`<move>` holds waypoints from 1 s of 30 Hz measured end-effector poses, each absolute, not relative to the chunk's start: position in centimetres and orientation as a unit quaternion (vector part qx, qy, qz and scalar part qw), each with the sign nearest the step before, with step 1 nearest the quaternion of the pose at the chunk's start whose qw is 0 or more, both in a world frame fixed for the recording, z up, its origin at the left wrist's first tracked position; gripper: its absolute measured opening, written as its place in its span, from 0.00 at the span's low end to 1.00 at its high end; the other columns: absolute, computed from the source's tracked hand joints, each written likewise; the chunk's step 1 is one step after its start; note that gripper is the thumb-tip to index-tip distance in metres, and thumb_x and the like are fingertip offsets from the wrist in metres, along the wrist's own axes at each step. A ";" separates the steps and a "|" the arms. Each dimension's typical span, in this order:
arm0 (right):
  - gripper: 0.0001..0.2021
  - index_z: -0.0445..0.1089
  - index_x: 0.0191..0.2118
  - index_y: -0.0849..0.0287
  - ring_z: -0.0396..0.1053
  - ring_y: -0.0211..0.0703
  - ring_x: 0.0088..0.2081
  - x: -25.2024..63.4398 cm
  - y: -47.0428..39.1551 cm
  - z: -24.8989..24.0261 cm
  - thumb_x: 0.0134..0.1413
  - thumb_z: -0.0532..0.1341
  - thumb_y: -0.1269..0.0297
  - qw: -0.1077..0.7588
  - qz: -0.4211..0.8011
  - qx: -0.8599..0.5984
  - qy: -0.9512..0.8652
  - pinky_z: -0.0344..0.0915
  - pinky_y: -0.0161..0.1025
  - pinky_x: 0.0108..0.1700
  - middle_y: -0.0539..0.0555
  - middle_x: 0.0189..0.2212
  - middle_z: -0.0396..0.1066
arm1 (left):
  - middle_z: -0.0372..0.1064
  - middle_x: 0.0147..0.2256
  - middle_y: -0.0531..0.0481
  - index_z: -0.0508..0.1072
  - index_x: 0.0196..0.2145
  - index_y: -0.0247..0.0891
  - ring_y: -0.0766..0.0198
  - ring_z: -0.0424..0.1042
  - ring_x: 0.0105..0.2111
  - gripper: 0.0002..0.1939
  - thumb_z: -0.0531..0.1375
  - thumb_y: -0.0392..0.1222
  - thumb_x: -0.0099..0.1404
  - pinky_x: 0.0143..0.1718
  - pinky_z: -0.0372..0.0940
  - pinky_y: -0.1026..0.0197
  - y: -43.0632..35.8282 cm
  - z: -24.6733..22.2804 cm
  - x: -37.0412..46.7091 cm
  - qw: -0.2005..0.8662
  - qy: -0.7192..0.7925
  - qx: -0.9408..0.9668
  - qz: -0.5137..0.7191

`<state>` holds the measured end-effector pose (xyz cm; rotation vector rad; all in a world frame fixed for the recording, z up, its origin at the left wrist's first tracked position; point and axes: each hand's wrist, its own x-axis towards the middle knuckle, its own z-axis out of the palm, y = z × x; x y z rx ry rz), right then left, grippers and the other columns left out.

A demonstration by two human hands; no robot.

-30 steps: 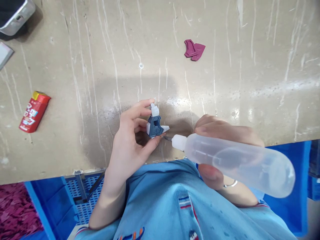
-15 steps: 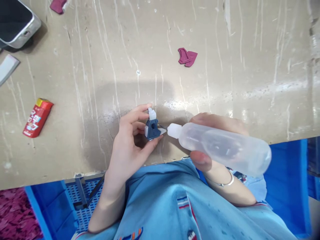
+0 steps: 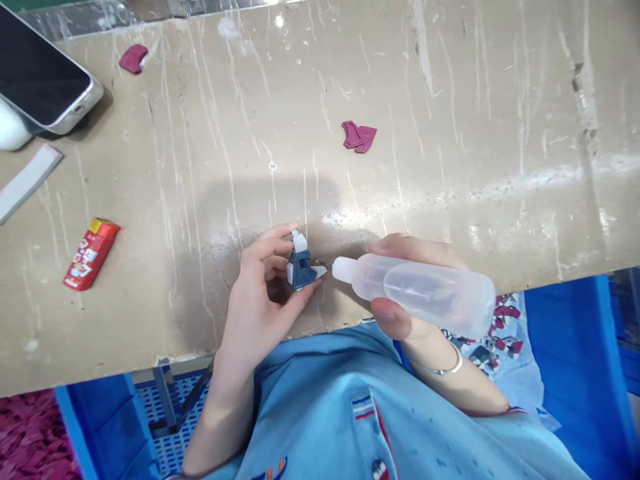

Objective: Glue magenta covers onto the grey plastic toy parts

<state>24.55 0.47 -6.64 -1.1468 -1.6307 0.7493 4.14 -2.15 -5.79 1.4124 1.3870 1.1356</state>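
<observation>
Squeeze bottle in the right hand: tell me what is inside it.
The squeeze bottle is translucent and looks mostly empty; any liquid is too faint to tell. The right hand covers part of it.

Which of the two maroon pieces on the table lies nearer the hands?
The maroon piece at mid-table, straight beyond the squeeze bottle; the other maroon piece lies far back left, near the phone.

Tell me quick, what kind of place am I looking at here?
Probably a small-parts assembly bench in a workshop or factory. The worn, scratched table has loose maroon plastic pieces on it, blue crates sit under its edge, and the hands hold a small blue-and-white part and a squeeze bottle.
</observation>
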 end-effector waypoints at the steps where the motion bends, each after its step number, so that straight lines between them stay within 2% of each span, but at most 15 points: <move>1: 0.17 0.79 0.47 0.46 0.81 0.53 0.33 24.2 0.7 -6.9 0.63 0.70 0.40 0.536 0.296 -0.445 -0.653 0.78 0.50 0.31 0.55 0.38 0.82 | 0.75 0.65 0.46 0.72 0.57 0.49 0.68 0.80 0.36 0.28 0.76 0.33 0.65 0.37 0.78 0.64 -2.2 -5.8 4.1 0.414 0.554 0.563 0.453; 3: 0.16 0.79 0.46 0.48 0.77 0.46 0.28 24.2 1.7 -7.1 0.69 0.66 0.41 0.611 0.328 -0.406 -0.594 0.73 0.43 0.27 0.52 0.34 0.79 | 0.75 0.65 0.46 0.72 0.56 0.50 0.70 0.80 0.36 0.27 0.75 0.33 0.66 0.37 0.78 0.65 -2.2 -5.9 4.1 0.414 0.555 0.561 0.454; 4: 0.19 0.78 0.45 0.49 0.73 0.42 0.25 24.5 2.3 -7.1 0.72 0.62 0.39 0.617 0.380 -0.402 -0.560 0.69 0.41 0.26 0.50 0.30 0.76 | 0.75 0.65 0.46 0.71 0.55 0.49 0.70 0.80 0.35 0.26 0.75 0.33 0.66 0.36 0.78 0.66 -2.2 -5.9 4.0 0.417 0.555 0.559 0.454; 6: 0.26 0.76 0.41 0.51 0.60 0.37 0.19 26.2 4.1 -6.9 0.76 0.52 0.37 0.580 0.501 -0.403 -0.501 0.63 0.38 0.25 0.45 0.22 0.65 | 0.74 0.65 0.45 0.71 0.55 0.49 0.70 0.81 0.35 0.24 0.74 0.34 0.67 0.36 0.78 0.66 -2.2 -6.1 4.0 0.421 0.558 0.553 0.454; 8: 0.28 0.72 0.35 0.52 0.46 0.35 0.18 28.6 6.2 -6.4 0.79 0.46 0.42 0.517 0.571 -0.422 -0.477 0.55 0.36 0.25 0.40 0.19 0.52 | 0.74 0.65 0.44 0.71 0.55 0.49 0.68 0.83 0.37 0.23 0.73 0.36 0.67 0.37 0.78 0.64 -2.3 -6.3 3.9 0.421 0.561 0.551 0.453; 10: 0.26 0.69 0.32 0.54 0.35 0.34 0.21 30.8 7.9 -5.8 0.81 0.45 0.50 0.484 0.575 -0.453 -0.480 0.45 0.34 0.27 0.38 0.21 0.42 | 0.74 0.66 0.42 0.71 0.55 0.49 0.65 0.84 0.41 0.22 0.73 0.38 0.68 0.41 0.80 0.61 -2.5 -6.5 3.8 0.423 0.570 0.541 0.451; 12: 0.27 0.68 0.33 0.55 0.29 0.34 0.23 32.0 8.7 -5.4 0.81 0.43 0.50 0.492 0.546 -0.464 -0.494 0.40 0.34 0.28 0.38 0.22 0.39 | 0.73 0.66 0.41 0.71 0.55 0.49 0.61 0.85 0.45 0.21 0.73 0.40 0.69 0.45 0.80 0.58 -2.6 -6.8 3.7 0.435 0.580 0.524 0.447; 14: 0.35 0.72 0.36 0.54 0.33 0.34 0.21 32.0 8.5 -5.2 0.79 0.38 0.37 0.510 0.520 -0.445 -0.521 0.41 0.34 0.25 0.38 0.21 0.44 | 0.73 0.67 0.41 0.70 0.55 0.49 0.58 0.85 0.48 0.21 0.73 0.43 0.70 0.47 0.81 0.56 -2.7 -7.0 3.6 0.448 0.591 0.501 0.446; 16: 0.45 0.75 0.42 0.53 0.45 0.35 0.19 31.0 7.7 -5.1 0.70 0.33 0.23 0.483 0.510 -0.424 -0.572 0.48 0.35 0.22 0.41 0.21 0.56 | 0.73 0.67 0.41 0.70 0.55 0.49 0.58 0.85 0.49 0.21 0.73 0.45 0.70 0.48 0.80 0.55 -2.8 -7.1 3.7 0.457 0.600 0.485 0.443; 18: 0.45 0.78 0.48 0.53 0.60 0.38 0.21 29.4 7.3 -4.9 0.69 0.39 0.20 0.429 0.508 -0.421 -0.616 0.60 0.37 0.23 0.47 0.25 0.70 | 0.73 0.67 0.41 0.70 0.55 0.48 0.58 0.85 0.48 0.20 0.72 0.47 0.71 0.48 0.80 0.56 -2.7 -7.1 3.8 0.462 0.605 0.477 0.439; 21: 0.24 0.80 0.55 0.53 0.76 0.46 0.36 27.0 9.0 -4.3 0.77 0.58 0.40 0.351 0.380 -0.507 -0.689 0.74 0.43 0.37 0.57 0.40 0.81 | 0.72 0.67 0.41 0.70 0.55 0.48 0.59 0.84 0.49 0.20 0.71 0.48 0.71 0.49 0.79 0.56 -2.7 -7.1 3.9 0.467 0.598 0.478 0.442; 23: 0.15 0.81 0.53 0.54 0.77 0.56 0.49 25.7 11.7 -4.0 0.73 0.65 0.51 0.264 0.217 -0.573 -0.745 0.75 0.52 0.51 0.63 0.48 0.81 | 0.71 0.68 0.40 0.70 0.55 0.48 0.58 0.84 0.50 0.20 0.71 0.49 0.71 0.50 0.79 0.55 -2.7 -7.1 4.0 0.467 0.596 0.477 0.446; 24: 0.12 0.82 0.49 0.55 0.75 0.61 0.52 25.3 13.2 -3.9 0.71 0.69 0.53 0.221 0.165 -0.587 -0.762 0.74 0.55 0.54 0.65 0.50 0.81 | 0.71 0.68 0.40 0.70 0.55 0.48 0.57 0.84 0.50 0.20 0.71 0.49 0.71 0.50 0.79 0.54 -2.7 -7.1 4.0 0.466 0.596 0.478 0.447; 27: 0.05 0.80 0.40 0.58 0.73 0.65 0.54 24.3 16.5 -3.9 0.68 0.71 0.63 0.167 0.141 -0.585 -0.781 0.71 0.58 0.56 0.67 0.48 0.81 | 0.72 0.67 0.40 0.70 0.55 0.47 0.56 0.84 0.51 0.19 0.71 0.50 0.72 0.51 0.79 0.54 -2.8 -7.2 4.0 0.460 0.595 0.484 0.447; 30: 0.05 0.78 0.39 0.57 0.77 0.58 0.52 24.0 16.1 -3.9 0.70 0.69 0.67 0.177 0.178 -0.560 -0.789 0.73 0.53 0.56 0.63 0.47 0.84 | 0.73 0.66 0.41 0.70 0.55 0.48 0.60 0.83 0.46 0.19 0.70 0.46 0.72 0.49 0.79 0.55 -2.8 -7.4 4.1 0.462 0.591 0.483 0.451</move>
